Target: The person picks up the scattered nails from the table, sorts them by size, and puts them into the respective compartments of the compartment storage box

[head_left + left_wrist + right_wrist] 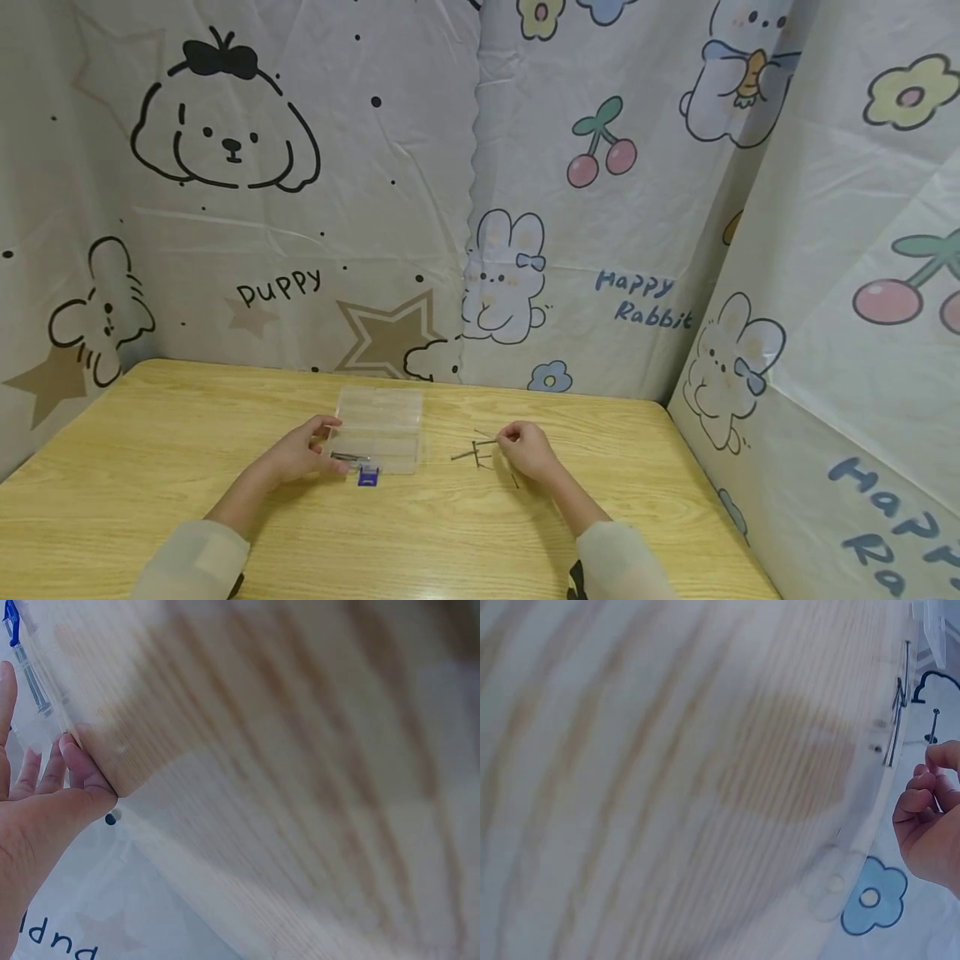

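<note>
A clear plastic box stands on the table with its lid raised at the back. My left hand grips the box's left end, thumb at the near corner and fingers farther back. Some nails lie inside, close to that hand. At the front edge is a blue latch. To the right of the box, several loose nails are scattered on the table. Between thumb and fingertips, my right hand pinches a nail, its head end sticking out.
The wooden table ends at a patterned cloth behind, with more cloth along both sides. One separate nail lies just in front of the right hand.
</note>
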Available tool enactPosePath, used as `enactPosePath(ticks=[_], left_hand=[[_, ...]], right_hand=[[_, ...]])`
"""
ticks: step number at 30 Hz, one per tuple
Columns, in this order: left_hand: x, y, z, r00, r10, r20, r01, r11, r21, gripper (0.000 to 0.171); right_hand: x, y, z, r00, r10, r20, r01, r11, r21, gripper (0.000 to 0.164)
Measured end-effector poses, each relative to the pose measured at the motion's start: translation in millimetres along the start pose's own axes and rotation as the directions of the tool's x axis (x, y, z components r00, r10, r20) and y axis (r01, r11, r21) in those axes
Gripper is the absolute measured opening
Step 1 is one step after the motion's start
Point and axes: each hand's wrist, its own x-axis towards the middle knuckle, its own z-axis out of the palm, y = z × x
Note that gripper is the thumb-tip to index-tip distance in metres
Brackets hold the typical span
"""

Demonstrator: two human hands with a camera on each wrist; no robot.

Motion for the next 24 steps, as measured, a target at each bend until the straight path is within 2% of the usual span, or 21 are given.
enactPosePath(ticks=[5, 24], left_hand=[[0.3, -1.3, 0.8, 1.000, -0.001, 0.000, 0.001, 1.000, -0.007, 0.085], [0.2, -1.3, 0.2, 1.000, 0.002, 0.000, -0.002, 1.000, -0.010, 0.086]], right_hand=[[-2, -11, 5, 0.999, -0.017, 0.037, 0.016, 1.000, 0.026, 0.016], [-6, -44, 28, 0.989, -0.109, 0.100, 0.104, 0.993, 0.051, 0.015]])
